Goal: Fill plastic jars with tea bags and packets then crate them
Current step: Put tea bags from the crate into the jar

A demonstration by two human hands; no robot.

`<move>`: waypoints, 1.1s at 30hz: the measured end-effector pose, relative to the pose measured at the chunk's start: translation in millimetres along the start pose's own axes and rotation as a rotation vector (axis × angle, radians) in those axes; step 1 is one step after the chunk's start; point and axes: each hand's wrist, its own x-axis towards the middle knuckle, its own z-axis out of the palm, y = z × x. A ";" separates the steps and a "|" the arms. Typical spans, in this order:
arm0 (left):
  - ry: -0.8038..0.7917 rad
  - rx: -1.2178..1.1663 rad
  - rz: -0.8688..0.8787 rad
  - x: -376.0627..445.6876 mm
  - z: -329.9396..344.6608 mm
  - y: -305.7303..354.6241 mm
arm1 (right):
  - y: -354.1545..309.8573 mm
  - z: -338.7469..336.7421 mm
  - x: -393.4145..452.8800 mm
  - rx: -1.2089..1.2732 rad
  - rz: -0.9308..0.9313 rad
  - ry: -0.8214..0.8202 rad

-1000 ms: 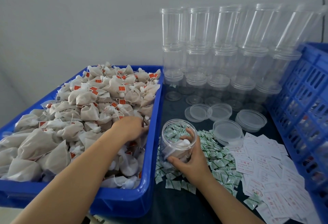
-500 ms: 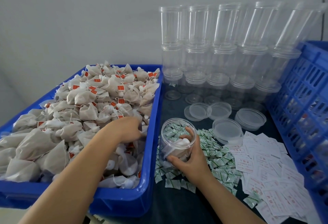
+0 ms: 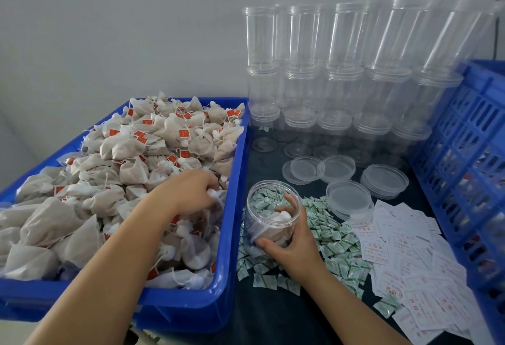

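Left hand (image 3: 191, 194): inside blue bin (image 3: 232, 235), fingers curled down and pinching the white gathered top of a tea bag (image 3: 216, 197) near the bin's right wall. Heap of tea bags (image 3: 123, 167) with red tags: fills the bin from back to front.

Open jar (image 3: 270, 213): just right of the bin, tilted toward the bin, a few tea bags inside, standing on scattered green-and-white packets (image 3: 333, 238). Right hand (image 3: 292, 243): wrapped round the jar, thumb on its near side, one finger hooked over the rim.

Loose clear lids (image 3: 349, 200): right of the bin, behind the packets. Stacked empty jars (image 3: 341, 71): right of the bin's far corner, against the wall. White printed slips (image 3: 410, 257): farther right of the bin, beside the packets. Blue crate (image 3: 470, 153): farthest right of the bin; contents behind its slots unclear.
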 end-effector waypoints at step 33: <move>0.389 -0.439 0.524 -9.0 17.7 68.4 | -0.7 1.8 1.2 0.068 -0.015 -0.015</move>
